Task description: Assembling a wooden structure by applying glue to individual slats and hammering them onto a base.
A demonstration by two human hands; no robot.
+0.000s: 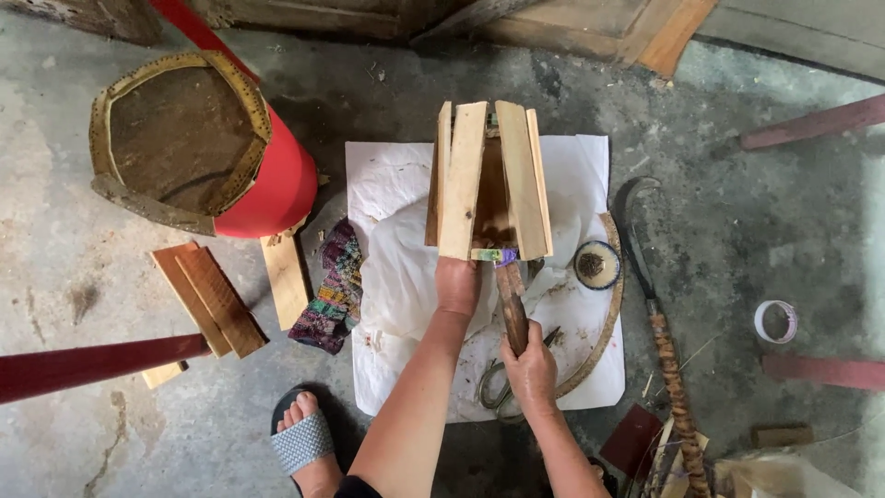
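Note:
My left hand (458,286) grips the near end of a bundle of pale wooden slats (489,180), held upright like a small barrel frame over a white sheet (576,166). A band of coloured tape (496,255) wraps the bundle's near end. My right hand (529,364) is closed around the brown wooden handle of a tool (513,304) whose tip meets the taped end of the slats. Scissors (498,383) lie on the sheet just under my right hand.
A red drum with a worn hide top (198,148) stands at the left, loose wooden slats (217,300) beside it. A folded woven cloth (336,286), a small round tin (596,265), a curved sickle (645,267) and a tape roll (775,321) lie around. My sandalled foot (304,438) is below.

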